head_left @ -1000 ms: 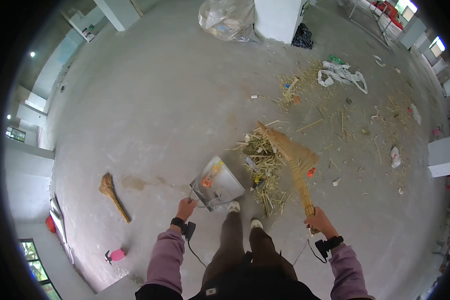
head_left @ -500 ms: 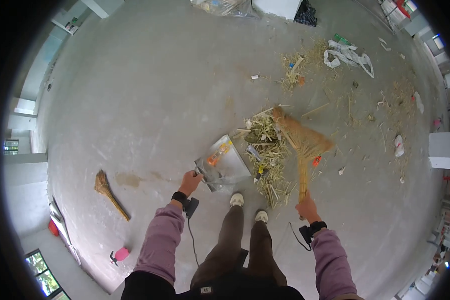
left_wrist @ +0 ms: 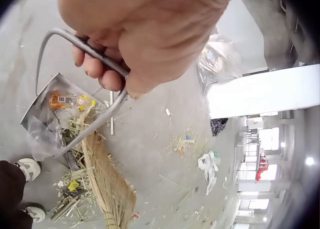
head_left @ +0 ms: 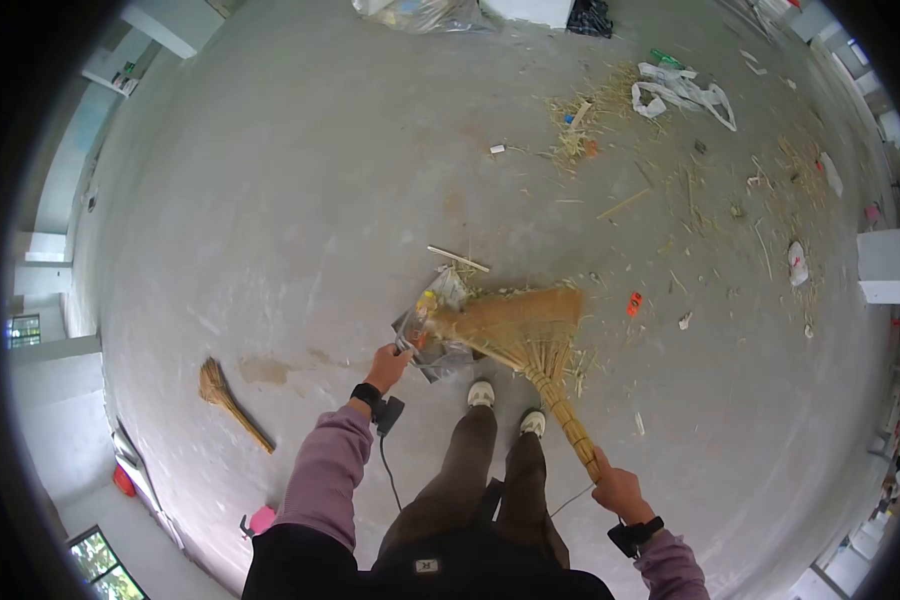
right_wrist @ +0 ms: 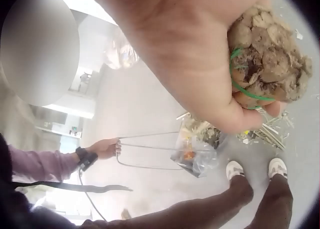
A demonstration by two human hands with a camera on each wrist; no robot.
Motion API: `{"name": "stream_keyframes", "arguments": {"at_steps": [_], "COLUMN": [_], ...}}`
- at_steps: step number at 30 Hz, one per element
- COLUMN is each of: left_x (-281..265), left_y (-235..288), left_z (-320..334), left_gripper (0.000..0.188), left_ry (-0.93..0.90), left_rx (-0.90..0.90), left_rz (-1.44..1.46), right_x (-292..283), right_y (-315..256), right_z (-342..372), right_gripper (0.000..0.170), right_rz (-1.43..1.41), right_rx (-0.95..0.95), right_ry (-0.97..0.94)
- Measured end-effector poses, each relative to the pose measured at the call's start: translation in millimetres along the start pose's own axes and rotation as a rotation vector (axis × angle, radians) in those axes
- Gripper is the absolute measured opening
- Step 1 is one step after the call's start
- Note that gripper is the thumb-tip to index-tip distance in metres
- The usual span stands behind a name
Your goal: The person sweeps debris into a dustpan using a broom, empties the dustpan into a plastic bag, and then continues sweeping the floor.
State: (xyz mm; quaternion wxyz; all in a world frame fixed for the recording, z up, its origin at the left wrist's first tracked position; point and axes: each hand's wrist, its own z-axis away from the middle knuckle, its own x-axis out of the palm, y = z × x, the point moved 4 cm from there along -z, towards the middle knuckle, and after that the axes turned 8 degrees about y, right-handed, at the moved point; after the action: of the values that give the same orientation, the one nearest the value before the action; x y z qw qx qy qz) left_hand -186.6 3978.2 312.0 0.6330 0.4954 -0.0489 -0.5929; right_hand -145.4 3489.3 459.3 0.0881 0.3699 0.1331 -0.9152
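My left hand (head_left: pixel 387 368) grips the grey wire handle (left_wrist: pixel 85 45) of a metal dustpan (left_wrist: pixel 35 110). In the dustpan lie a plastic bottle with orange and yellow parts (left_wrist: pixel 75 101), a crumpled clear bag (left_wrist: pixel 42 139) and some straw. My right hand (head_left: pixel 622 492) holds a straw broom (head_left: pixel 525 320) near the end of its bound handle, where a green tie (right_wrist: pixel 250 93) shows in the right wrist view. The broom's bristles spread flat against the pan's open side, hiding part of it and much of the straw heap (left_wrist: pixel 80 204) in the head view.
A second, smaller broom (head_left: pixel 225 400) lies on the floor at left, a pink object (head_left: pixel 262 518) nearer me. Straw scraps (head_left: pixel 580 125) and a white plastic bag (head_left: pixel 675 92) are scattered at far right. Big clear bag (head_left: pixel 425 14) and black bag (head_left: pixel 590 18) stand beside the pillar.
The broom has swung left from beyond the heap to the dustpan, and straw has moved with it into and against the pan. My left hand keeps its hold on the dustpan handle.
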Motion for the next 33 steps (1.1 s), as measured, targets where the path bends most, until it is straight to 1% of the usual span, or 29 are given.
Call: {"name": "stream_keyframes", "arguments": {"at_steps": [3,5,7,8,11,12,14,15,18,21,22,23,26,29,31,33], "left_x": [0.9,1.6,5.0,4.8,10.5,13.9,19.7,21.8,25.0,27.2,26.8,26.2,24.7,28.9,31.6,32.3], "left_y": [5.0,9.1,9.5,10.1,8.1,8.3,8.3,9.4,15.3,14.1,17.2,21.2,29.2,12.7,10.7,9.4], "left_z": [3.3,10.8,13.7,13.3,8.5,6.8,5.1,6.7,17.5,25.6,28.3,30.9,37.5,26.0,27.4,28.7], "left_gripper": [0.028,0.028,0.028,0.028,0.028,0.028,0.028,0.028,0.028,0.028,0.028,0.028,0.026,0.024,0.024,0.023], "left_ry": [-0.057,-0.093,-0.121,-0.131,-0.184,-0.194,-0.209,-0.199,-0.166,-0.144,-0.139,-0.133,-0.144,-0.128,-0.13,-0.124], "left_rx": [-0.048,-0.084,-0.06,-0.048,0.001,0.021,0.059,0.05,0.042,0.074,0.086,0.099,0.027,0.048,0.016,0.006], "left_rz": [0.003,0.048,0.015,-0.002,-0.05,-0.059,-0.077,-0.067,-0.059,-0.083,-0.094,-0.105,-0.087,-0.066,-0.045,-0.028], "right_x": [-0.8,12.6,30.2,35.2,61.4,66.7,79.1,83.3,106.3,138.0,141.2,162.8,182.3,179.1,181.4,178.0], "right_y": [2.4,9.5,17.5,18.0,21.4,18.1,16.0,12.7,15.8,13.6,5.7,6.6,-13.7,-35.0,-41.3,-42.1], "right_z": [41.7,71.2,101.5,116.1,149.2,151.7,149.4,145.0,124.7,115.7,116.3,117.2,125.4,130.6,133.1,135.7], "right_gripper": [0.072,0.071,0.071,0.075,0.079,0.083,0.084,0.085,0.087,0.086,0.089,0.089,0.085,0.083,0.082,0.083], "right_rz": [-0.082,-0.166,-0.273,-0.376,-0.643,-0.687,-0.733,-0.757,-0.697,-0.548,-0.565,-0.477,-0.414,-0.377,-0.38,-0.4], "right_rx": [0.069,0.143,0.218,0.251,0.48,0.476,0.586,0.639,0.633,0.616,0.615,0.543,0.425,0.313,0.251,0.212], "right_ry": [0.025,0.047,0.062,0.062,0.02,0.082,0.114,0.129,0.178,0.117,0.058,0.053,-0.025,-0.058,-0.085,-0.068]}}
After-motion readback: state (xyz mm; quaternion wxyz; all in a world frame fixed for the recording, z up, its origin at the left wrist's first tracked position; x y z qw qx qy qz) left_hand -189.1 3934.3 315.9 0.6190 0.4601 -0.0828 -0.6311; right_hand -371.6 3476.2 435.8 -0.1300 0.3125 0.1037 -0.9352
